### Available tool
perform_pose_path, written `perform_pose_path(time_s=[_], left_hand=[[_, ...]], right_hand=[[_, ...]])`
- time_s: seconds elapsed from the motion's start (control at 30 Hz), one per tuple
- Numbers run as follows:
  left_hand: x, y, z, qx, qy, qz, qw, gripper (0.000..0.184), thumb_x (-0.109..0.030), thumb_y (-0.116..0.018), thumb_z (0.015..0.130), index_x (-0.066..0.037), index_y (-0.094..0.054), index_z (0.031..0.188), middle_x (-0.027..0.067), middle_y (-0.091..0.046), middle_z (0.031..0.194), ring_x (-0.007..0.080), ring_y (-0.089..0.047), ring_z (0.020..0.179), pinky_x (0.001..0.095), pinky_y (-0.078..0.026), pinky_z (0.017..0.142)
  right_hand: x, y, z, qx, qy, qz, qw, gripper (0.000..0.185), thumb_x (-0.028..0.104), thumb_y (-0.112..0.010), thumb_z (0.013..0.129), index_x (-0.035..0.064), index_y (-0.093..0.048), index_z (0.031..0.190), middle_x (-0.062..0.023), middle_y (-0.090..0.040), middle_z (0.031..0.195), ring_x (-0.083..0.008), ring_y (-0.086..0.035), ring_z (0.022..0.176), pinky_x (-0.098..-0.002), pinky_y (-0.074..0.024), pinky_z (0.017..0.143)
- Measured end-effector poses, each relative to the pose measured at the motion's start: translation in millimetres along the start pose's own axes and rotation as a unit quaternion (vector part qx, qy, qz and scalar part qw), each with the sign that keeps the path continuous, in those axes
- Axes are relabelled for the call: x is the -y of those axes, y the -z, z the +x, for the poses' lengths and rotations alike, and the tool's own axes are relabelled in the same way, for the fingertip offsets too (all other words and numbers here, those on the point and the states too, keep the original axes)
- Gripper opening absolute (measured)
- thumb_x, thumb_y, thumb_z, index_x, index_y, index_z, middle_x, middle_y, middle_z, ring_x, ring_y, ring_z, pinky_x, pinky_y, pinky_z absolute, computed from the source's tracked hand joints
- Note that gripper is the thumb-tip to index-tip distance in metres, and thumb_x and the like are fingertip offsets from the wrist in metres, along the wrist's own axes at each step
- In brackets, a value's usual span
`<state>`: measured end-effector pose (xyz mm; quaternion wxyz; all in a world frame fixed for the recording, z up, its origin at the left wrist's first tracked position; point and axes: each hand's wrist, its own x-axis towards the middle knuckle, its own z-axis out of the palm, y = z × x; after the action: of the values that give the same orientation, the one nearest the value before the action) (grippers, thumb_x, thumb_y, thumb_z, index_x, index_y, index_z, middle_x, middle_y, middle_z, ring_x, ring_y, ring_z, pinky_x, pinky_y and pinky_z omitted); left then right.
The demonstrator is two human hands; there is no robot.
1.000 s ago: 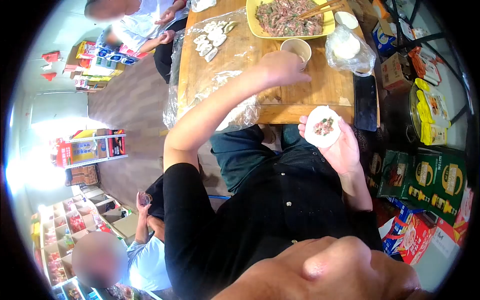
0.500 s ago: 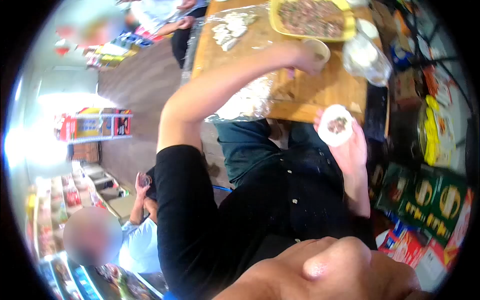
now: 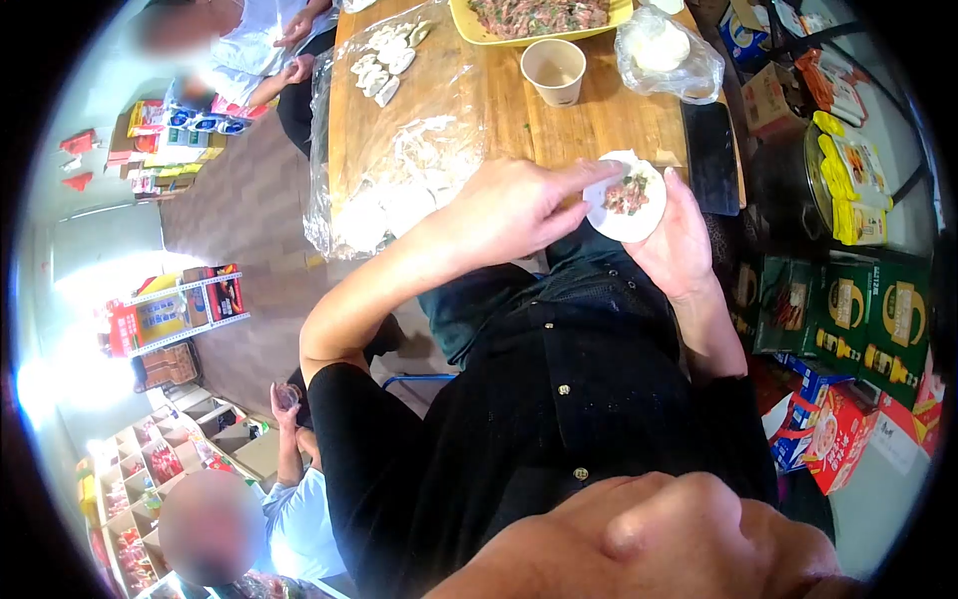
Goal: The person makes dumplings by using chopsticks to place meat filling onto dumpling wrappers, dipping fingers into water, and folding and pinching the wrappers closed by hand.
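From here I see the left hand (image 3: 514,205) with forefinger and thumb parted, forefinger at the edge of the round wrapper (image 3: 629,228), which lies topped with filling (image 3: 629,195) in the right hand (image 3: 681,245), cradled beside its thumb over mostly hidden fingers, the paper cup (image 3: 555,78) beyond both hands' fingertips.

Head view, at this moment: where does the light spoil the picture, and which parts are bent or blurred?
Head view: white glare burns out the far left, and the plastic film on the table shines; head view: the scene curves inside a black border; head view: other people's heads are blurred, while the wrapper with filling looks fairly clear.
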<state>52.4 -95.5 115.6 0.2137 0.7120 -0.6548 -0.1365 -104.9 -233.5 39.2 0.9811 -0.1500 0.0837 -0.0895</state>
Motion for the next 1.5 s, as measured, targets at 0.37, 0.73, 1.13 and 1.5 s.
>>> perform_pose_path(time_s=[0.37, 0.73, 1.13, 1.5], left_hand=[[6.3, -5.3, -28.9, -0.001, -0.033, 0.152, 0.988, 0.051, -0.028, -0.061, 0.087, -0.023, -0.048, 0.136, 0.0051, -0.057, 0.062, 0.0239, -0.061, 0.052, 0.0354, -0.049, 0.048], [-0.5, -33.3, -46.1, -0.038, -0.067, 0.107, 0.991, 0.059, -0.026, -0.067, 0.082, -0.011, -0.049, 0.136, 0.004, -0.051, 0.057, 0.0217, -0.055, 0.048, 0.0357, -0.047, 0.047], [-25.2, -52.2, -27.6, -0.037, 0.069, -0.032, 0.996, 0.082, -0.042, -0.062, 0.087, -0.001, -0.022, 0.146, 0.0174, -0.059, 0.058, 0.0339, -0.062, 0.053, 0.041, -0.049, 0.049], [-21.7, -60.4, -35.0, -0.002, 0.078, -0.029, 0.997, 0.08, -0.046, -0.059, 0.087, -0.002, -0.026, 0.145, 0.0177, -0.058, 0.057, 0.0336, -0.061, 0.052, 0.0416, -0.049, 0.049]], right_hand=[[-2.1, -21.0, 7.2, 0.01, -0.018, 0.015, 1.0, 0.061, 0.037, -0.032, 0.1, -0.0079, -0.028, 0.141, -0.0293, -0.031, 0.145, -0.0374, -0.034, 0.136, -0.0451, -0.0255, 0.114], [-5.9, -30.0, 25.4, -0.004, -0.009, 0.078, 0.997, 0.065, 0.039, -0.029, 0.1, -0.0109, -0.023, 0.141, -0.0299, -0.03, 0.145, -0.038, -0.031, 0.137, -0.0441, -0.0235, 0.115], [-29.4, -34.0, 32.3, -0.011, 0.045, -0.114, 0.992, 0.072, 0.049, -0.01, 0.1, -0.0069, -0.026, 0.142, -0.025, -0.035, 0.145, -0.0351, -0.033, 0.136, -0.042, -0.0246, 0.115], [-28.3, -34.6, 34.0, -0.02, 0.015, 0.016, 1.0, 0.059, 0.049, -0.023, 0.101, 0.0007, -0.038, 0.131, -0.0291, -0.04, 0.139, -0.0401, -0.037, 0.133, -0.0466, -0.0274, 0.113]])
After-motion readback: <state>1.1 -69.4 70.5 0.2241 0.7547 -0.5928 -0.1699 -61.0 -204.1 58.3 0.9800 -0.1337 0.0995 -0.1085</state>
